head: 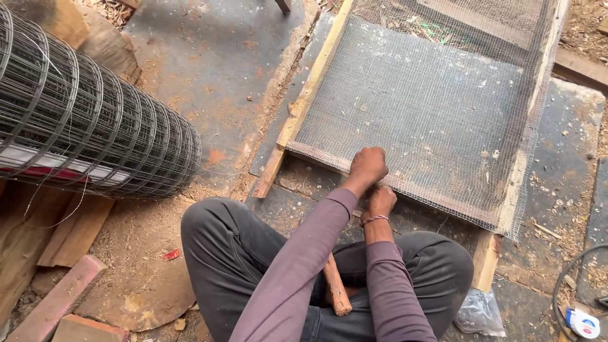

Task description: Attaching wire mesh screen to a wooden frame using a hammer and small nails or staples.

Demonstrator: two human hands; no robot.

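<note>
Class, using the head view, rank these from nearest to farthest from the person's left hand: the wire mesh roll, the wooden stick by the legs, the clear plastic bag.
From the left hand:
1. Wooden stick, below, between the legs.
2. Clear plastic bag, lower right.
3. Wire mesh roll, far left.

This is a rough woodworking place, on the ground. Sawdust (136, 244) and wood offcuts (75, 235) lie around, beside a roll of wire mesh (88, 123) and a wooden frame (310, 95) covered with fine netting
</note>
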